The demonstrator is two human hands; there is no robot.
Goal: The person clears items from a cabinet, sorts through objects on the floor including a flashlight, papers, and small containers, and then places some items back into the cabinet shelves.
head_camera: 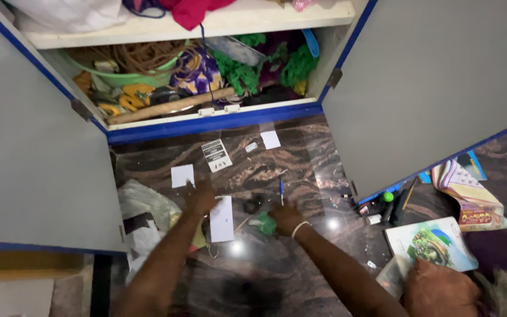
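Both my arms reach down to a dark marble floor in front of an open cupboard. My left hand [199, 198] rests flat on the floor, touching the top edge of a white paper slip [222, 219], with a smaller white square of paper [182, 175] just above it. My right hand [287, 218] lies on the floor next to a small green object [267, 223], its fingers close to it; whether it grips it is unclear. A blue pen [281, 191] and a small dark object [252, 205] lie just beyond the right hand.
Two grey cupboard doors [30, 152] [429, 88] stand open either side. The low shelf holds a green basin [136, 76], rope, cloth and a wooden stick [171, 107]. More paper slips [216, 155] lie ahead. Crumpled plastic [145, 217] lies left; books [432, 243] and small bottles right.
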